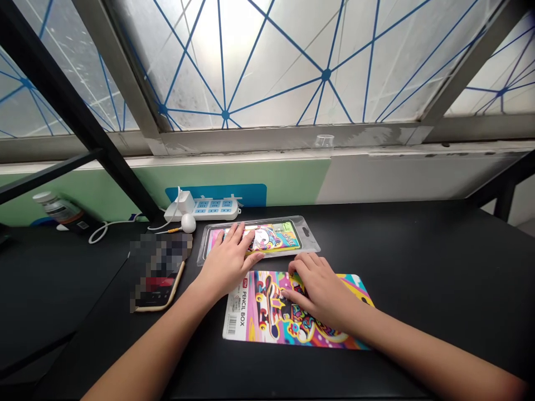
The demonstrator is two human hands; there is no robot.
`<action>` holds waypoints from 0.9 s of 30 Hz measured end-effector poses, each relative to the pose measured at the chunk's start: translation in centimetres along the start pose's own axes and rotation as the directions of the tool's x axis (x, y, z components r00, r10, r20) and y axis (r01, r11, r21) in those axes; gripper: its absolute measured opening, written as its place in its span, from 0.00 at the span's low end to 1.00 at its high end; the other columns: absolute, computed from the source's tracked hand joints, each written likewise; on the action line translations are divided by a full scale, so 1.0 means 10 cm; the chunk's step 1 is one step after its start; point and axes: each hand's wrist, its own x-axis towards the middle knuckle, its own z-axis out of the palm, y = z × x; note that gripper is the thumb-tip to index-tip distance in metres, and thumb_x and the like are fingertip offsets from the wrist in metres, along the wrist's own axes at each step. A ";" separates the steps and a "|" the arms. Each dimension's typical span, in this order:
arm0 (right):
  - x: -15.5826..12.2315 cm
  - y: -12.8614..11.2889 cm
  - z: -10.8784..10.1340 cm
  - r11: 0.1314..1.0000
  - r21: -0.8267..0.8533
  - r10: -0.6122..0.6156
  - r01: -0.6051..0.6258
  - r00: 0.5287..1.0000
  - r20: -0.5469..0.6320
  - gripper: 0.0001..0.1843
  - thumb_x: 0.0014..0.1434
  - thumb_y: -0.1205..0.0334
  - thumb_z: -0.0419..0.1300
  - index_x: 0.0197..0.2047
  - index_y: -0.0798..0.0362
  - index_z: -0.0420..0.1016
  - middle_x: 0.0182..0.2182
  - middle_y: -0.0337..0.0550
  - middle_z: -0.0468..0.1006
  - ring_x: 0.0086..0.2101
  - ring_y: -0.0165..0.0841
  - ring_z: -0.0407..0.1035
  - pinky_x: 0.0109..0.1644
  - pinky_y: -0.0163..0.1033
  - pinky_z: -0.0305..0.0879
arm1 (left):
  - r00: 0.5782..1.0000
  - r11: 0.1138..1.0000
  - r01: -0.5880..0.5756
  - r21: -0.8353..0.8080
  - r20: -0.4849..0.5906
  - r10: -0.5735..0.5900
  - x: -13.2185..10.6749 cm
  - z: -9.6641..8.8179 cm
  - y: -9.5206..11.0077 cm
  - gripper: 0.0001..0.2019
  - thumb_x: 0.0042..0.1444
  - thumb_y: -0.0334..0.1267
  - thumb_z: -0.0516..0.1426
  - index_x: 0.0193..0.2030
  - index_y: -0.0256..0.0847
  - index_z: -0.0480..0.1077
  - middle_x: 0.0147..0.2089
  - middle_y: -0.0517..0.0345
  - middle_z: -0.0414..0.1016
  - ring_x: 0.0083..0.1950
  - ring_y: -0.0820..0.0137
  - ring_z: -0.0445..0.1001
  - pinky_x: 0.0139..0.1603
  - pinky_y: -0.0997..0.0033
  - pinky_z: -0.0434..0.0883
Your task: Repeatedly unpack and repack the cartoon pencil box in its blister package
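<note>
My left hand (230,257) lies with its fingers spread over a colourful pencil box (279,237) that sits in a clear plastic blister pack (309,243). Nearer to me is a bright printed card (267,328) marked "PENCIL BOX", with a skateboard drawing and a barcode at its left end. On the card's upper right part rests my right hand (321,287), palm down, its fingers bent a little and the thumb stretched out to the left. Both the card and the pack lie flat on the black table, and my hands cover parts of their prints.
A phone (179,281) with a blurred screen lies left of the card. Behind it stand a white power strip (215,208) and a round white lamp-like bulb (188,223) with a cable. A bottle (58,209) is at the far left. Black metal posts (121,167) frame the table (438,267).
</note>
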 end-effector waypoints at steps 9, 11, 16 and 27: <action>-0.08 0.32 -0.27 0.985 0.146 0.106 -0.094 0.992 -0.073 0.15 0.67 0.44 0.56 0.42 0.48 0.66 0.29 0.40 0.76 0.27 0.36 0.68 0.33 0.41 0.60 | 1.000 0.996 0.001 -0.087 -0.001 -0.001 0.01 -0.08 -0.06 0.24 0.74 0.53 0.41 0.62 0.47 0.71 0.75 0.49 0.60 0.77 0.50 0.55 0.69 0.37 0.59; -0.06 0.60 -0.39 0.964 0.178 0.204 -0.196 0.979 -0.028 0.18 0.67 0.41 0.54 0.42 0.47 0.68 0.29 0.39 0.78 0.28 0.36 0.70 0.33 0.40 0.60 | 1.000 0.996 0.007 -0.084 -0.030 -0.009 0.00 -0.08 -0.05 0.21 0.74 0.51 0.43 0.57 0.48 0.74 0.74 0.51 0.62 0.75 0.49 0.57 0.68 0.35 0.60; 0.02 1.34 -0.58 0.918 0.211 0.311 -0.336 0.940 0.141 0.26 0.64 0.36 0.52 0.28 0.48 0.72 0.27 0.39 0.78 0.29 0.37 0.70 0.32 0.40 0.62 | 0.997 0.998 -0.022 -0.060 -0.075 0.017 -0.01 -0.05 -0.03 0.16 0.71 0.50 0.50 0.51 0.46 0.74 0.73 0.50 0.63 0.74 0.47 0.59 0.66 0.33 0.61; 0.14 1.13 -0.41 0.930 0.198 0.327 -0.309 0.943 -0.066 0.24 0.63 0.37 0.55 0.46 0.47 0.77 0.47 0.50 0.80 0.48 0.47 0.72 0.55 0.53 0.64 | 0.997 0.996 -0.070 -0.049 -0.048 0.068 -0.02 -0.05 -0.04 0.20 0.70 0.53 0.52 0.58 0.44 0.72 0.74 0.48 0.63 0.75 0.43 0.56 0.67 0.31 0.60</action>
